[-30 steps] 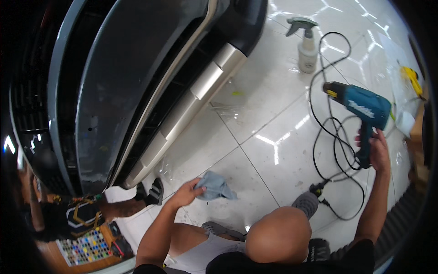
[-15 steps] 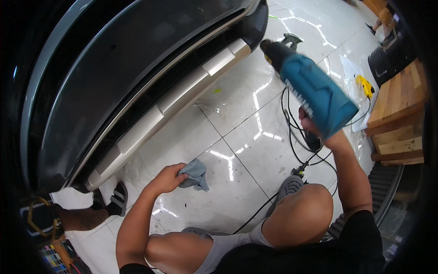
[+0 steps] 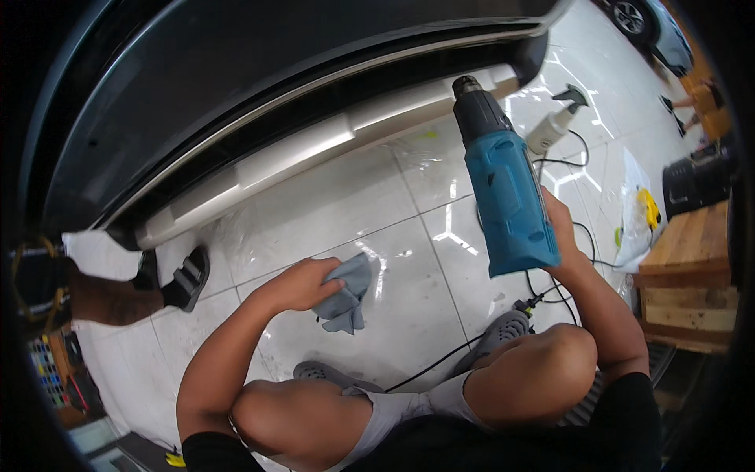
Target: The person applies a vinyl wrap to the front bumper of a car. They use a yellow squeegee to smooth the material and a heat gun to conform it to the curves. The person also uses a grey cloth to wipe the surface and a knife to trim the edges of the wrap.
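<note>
A teal heat gun (image 3: 510, 200) with a black nozzle is gripped in my right hand (image 3: 560, 228), its fingers partly hidden behind the body. The nozzle points up toward the silver trim strip (image 3: 295, 153) along the lower edge of a dark car bumper (image 3: 236, 79). From this view I cannot tell how far the nozzle is from the trim. Pinched in my left hand (image 3: 307, 285) is a crumpled grey-blue cloth (image 3: 346, 295), hanging above the tiled floor.
A white spray bottle (image 3: 548, 130) with a dark trigger stands on the floor beyond the heat gun. Black cable (image 3: 432, 366) crosses the tiles by my feet. To the right are a wooden box (image 3: 684, 252) and a yellow tool (image 3: 649, 208). Another person's sandalled foot (image 3: 187, 279) is at left.
The heat gun has swung to a more upright angle and shifted slightly left. My left hand has moved a little right and up with the cloth. The whole view has turned.
</note>
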Tool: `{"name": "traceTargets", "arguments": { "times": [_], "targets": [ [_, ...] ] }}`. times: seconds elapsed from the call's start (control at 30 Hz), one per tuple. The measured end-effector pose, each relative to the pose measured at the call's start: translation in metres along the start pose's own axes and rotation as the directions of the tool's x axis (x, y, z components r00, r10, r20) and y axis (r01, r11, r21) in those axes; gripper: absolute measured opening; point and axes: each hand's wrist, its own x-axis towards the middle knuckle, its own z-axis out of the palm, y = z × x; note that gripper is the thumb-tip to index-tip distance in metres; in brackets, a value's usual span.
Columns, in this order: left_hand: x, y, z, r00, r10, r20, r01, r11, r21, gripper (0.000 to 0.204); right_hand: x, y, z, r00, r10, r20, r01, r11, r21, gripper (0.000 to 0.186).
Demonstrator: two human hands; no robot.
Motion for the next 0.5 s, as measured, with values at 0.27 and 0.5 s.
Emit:
{"name": "traceTargets", "arguments": {
  "times": [0.27,0.5],
  "targets": [
    [0.003,-0.004,0.024,0.991,0.116,0.073,-0.118,0.993,0.028,0.029,0.019,-0.059,0.039,0.866,-0.406,0.292,0.491,0.799,-0.347,0.040],
    [0.004,-0.010,0.041,0.979,0.203,-0.003,-0.203,0.979,0.030,0.030,0.028,-0.119,0.098,0.690,-0.607,0.394,0.714,0.662,-0.229,0.047]
  ]
}}
